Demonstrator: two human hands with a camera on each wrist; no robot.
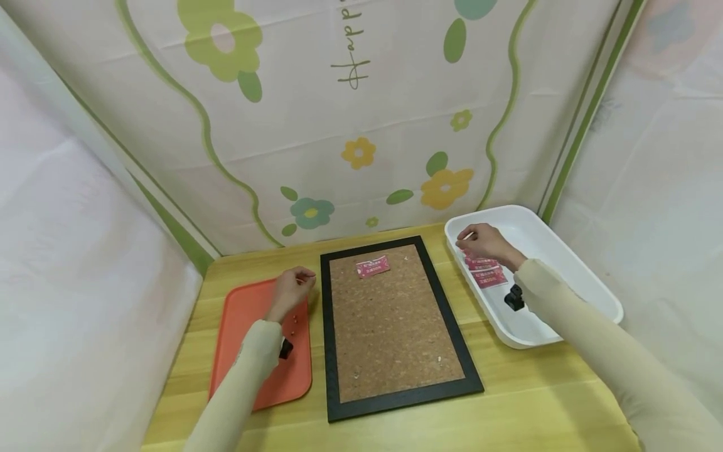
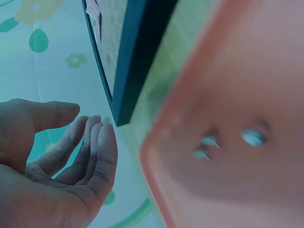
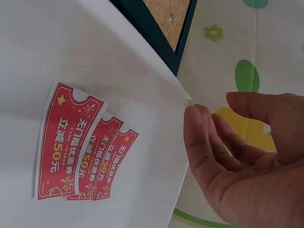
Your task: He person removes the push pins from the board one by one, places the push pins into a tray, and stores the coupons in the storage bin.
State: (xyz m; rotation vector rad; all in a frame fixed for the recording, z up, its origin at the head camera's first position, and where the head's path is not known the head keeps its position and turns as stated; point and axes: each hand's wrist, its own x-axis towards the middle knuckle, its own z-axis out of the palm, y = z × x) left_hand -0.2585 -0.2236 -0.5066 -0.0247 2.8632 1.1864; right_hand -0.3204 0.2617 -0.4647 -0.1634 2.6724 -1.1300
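Note:
My left hand (image 1: pixel 292 292) hovers at the upper right edge of the orange tray (image 1: pixel 243 314), fingers loosely bent with a gap to the thumb and nothing between them. Several shiny thumbtacks (image 2: pixel 254 137) lie in that tray. Above the left rim of the white tray (image 1: pixel 565 276) is my right hand (image 1: pixel 482 243), relaxed and holding nothing. Red paper coupons (image 3: pixel 61 142) lie overlapping in the white tray. Between the trays lies a black-framed cork board (image 1: pixel 390 326), with one red coupon (image 1: pixel 373 267) near its top.
Small shiny tacks (image 1: pixel 439 360) show near several corners of the cork board. All of it lies on a wood-grain table (image 1: pixel 418 427). A flower-printed cloth (image 1: pixel 294 125) hangs behind, with pale cloth walls at both sides.

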